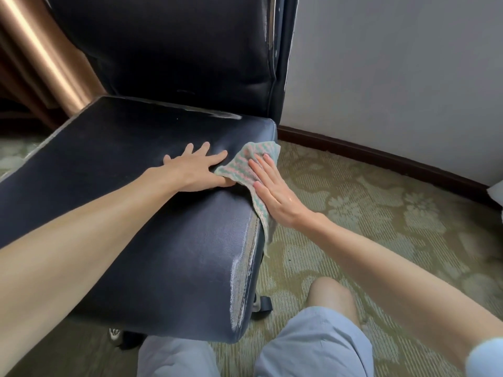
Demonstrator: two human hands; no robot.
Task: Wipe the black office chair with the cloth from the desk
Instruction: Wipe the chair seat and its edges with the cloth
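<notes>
- Pale blue shorts cover the person's legs at the bottom of the view, and one bare knee stands over the carpet, which is green with a light flower pattern.
- Both bare forearms reach forward from the lower corners, the left one over the seat and the right one over the carpet.
- The black office chair fills the left and middle of the view. Its seat is dark and a little shiny, and the covering is worn to a pale grey along the near right corner and right edge.
- Under the seat, a wheel touches the floor.
- The left hand lies flat on the seat with the palm down. Its four fingers are straight and spread wide. The thumb goes under the corner of the cloth, so I cannot tell if it holds it.
- The cloth, striped in pink and pale green, lies on the right edge of the seat, just beside the left hand. Its lower part hangs down over the side of the seat.
- The right hand presses flat on the cloth, with straight fingers close together, pointing toward the backrest.
- The backrest rises upright behind the seat, with pale scuffs on its right edge.
- To the left of the chair hangs a copper-coloured curtain.
- A dark brown skirting board runs along the bottom of the grey-white wall at the right.
</notes>
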